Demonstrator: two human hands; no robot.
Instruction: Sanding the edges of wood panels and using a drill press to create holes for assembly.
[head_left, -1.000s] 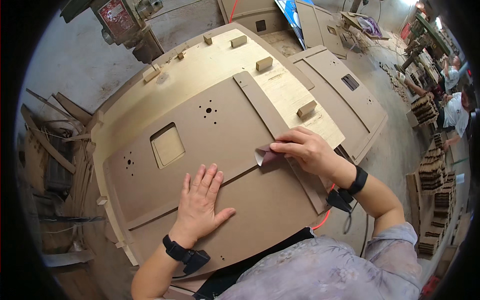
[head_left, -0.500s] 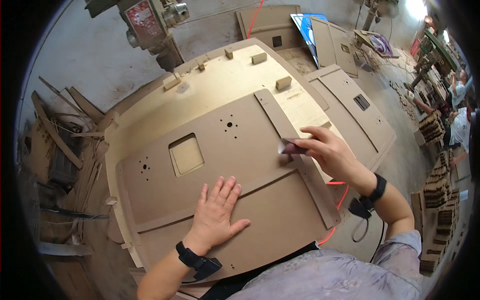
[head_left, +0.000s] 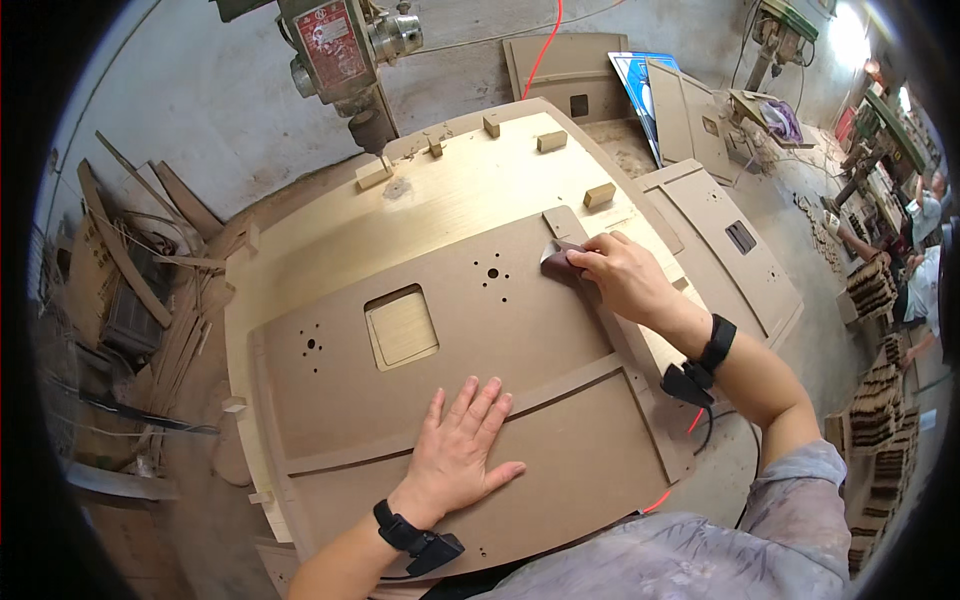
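Observation:
A brown fibreboard panel (head_left: 560,460) lies on a pale plywood board, with a square cut-out and two clusters of small round holes in it. A raised strip (head_left: 652,400) runs along its right side. My left hand (head_left: 455,450) rests flat on the panel near its middle, fingers spread. Between the fingers and thumb of my right hand (head_left: 640,285) is a folded piece of dark reddish-brown sandpaper (head_left: 562,262), its pale back showing at one corner. The sandpaper touches the strip near its far end. Part of it is hidden under my fingers.
Small wooden blocks (head_left: 551,141) stand along the edges of the plywood board (head_left: 480,165). A drill press (head_left: 345,60) hangs over its far left. Another panel (head_left: 715,255) lies at the right. Scrap wood (head_left: 130,245) leans at the left; people work beside stacked parts (head_left: 880,415) at far right.
My right hand has moved the sandpaper away from me along the strip, from near its middle toward its far end. My left hand stays flat on the panel. The whole view has shifted slightly.

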